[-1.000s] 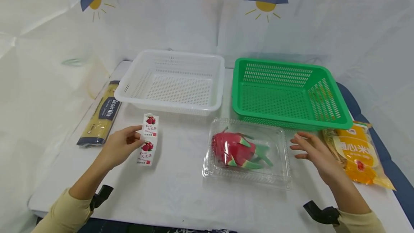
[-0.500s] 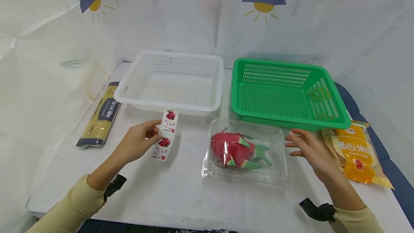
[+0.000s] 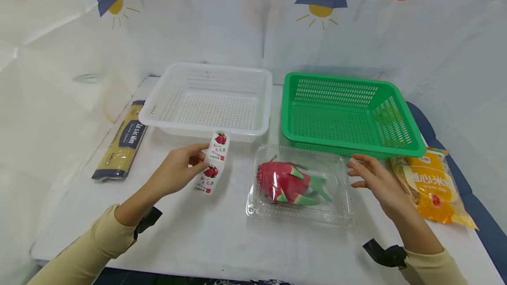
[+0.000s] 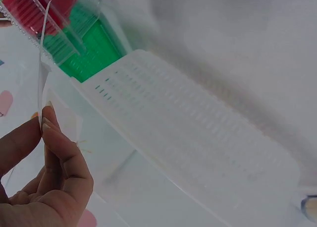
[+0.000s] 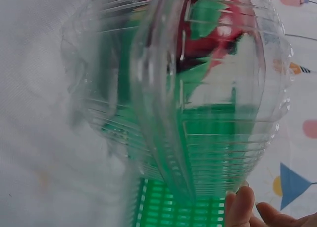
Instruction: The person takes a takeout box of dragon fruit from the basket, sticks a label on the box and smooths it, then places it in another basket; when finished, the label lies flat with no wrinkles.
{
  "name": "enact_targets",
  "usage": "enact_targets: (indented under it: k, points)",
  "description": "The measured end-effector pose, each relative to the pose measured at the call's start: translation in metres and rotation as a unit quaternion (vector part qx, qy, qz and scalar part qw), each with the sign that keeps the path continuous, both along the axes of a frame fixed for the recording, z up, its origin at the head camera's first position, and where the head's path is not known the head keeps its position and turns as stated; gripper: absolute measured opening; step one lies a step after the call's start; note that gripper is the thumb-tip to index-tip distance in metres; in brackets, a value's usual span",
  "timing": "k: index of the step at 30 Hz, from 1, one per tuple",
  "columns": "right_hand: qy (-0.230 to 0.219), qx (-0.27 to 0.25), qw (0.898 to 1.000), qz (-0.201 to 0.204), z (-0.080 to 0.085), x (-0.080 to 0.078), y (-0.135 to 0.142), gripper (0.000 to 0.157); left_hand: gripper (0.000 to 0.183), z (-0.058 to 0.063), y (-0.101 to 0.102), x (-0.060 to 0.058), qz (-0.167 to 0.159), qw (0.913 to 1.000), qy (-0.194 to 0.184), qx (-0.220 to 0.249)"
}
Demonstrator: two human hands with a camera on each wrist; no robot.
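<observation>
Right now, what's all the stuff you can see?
table: one, white, middle
wall cloth: one, white with prints, behind table
white basket: one, white, back left
green basket: one, green, back right
long packet: one, gold and blue, left side
yellow bag: one, yellow and clear, right side
blue furniture: one, dark blue, far right
clear box: one, see-through, in front of green basket
dragon fruit: one, red and green, inside clear box
sticker strip: one, white and red, left of clear box
sleeves: two, tan, both arms
wrist pieces: two, black, both wrists
left hand: one, pinching sticker strip
right hand: one, beside clear box
</observation>
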State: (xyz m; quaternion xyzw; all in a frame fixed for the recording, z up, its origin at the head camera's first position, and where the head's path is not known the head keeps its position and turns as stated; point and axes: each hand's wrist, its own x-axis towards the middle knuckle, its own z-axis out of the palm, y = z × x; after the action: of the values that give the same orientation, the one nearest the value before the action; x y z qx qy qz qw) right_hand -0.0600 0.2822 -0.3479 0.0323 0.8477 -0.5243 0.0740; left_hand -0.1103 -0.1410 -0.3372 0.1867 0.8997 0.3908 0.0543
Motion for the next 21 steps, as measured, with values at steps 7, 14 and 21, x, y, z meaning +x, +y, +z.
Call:
enact_targets:
  k: [7, 14, 21]
  points:
    - [0.001, -0.01, 1.0, -0.004, 0.004, 0.001, -0.004, 0.064, 0.044, 0.005, 0.011, 0.0, -0.016, 0.9998, 0.009, 0.008]
    - [0.022, -0.022, 0.999, 0.018, 0.006, -0.001, -0.012, 0.06, 0.044, 0.008, 0.02, -0.001, -0.032, 0.9992, 0.023, 0.013]
    - [0.016, -0.033, 0.999, 0.033, 0.01, -0.003, -0.02, 0.058, 0.044, 0.013, 0.035, -0.006, -0.058, 0.9972, 0.038, 0.028]
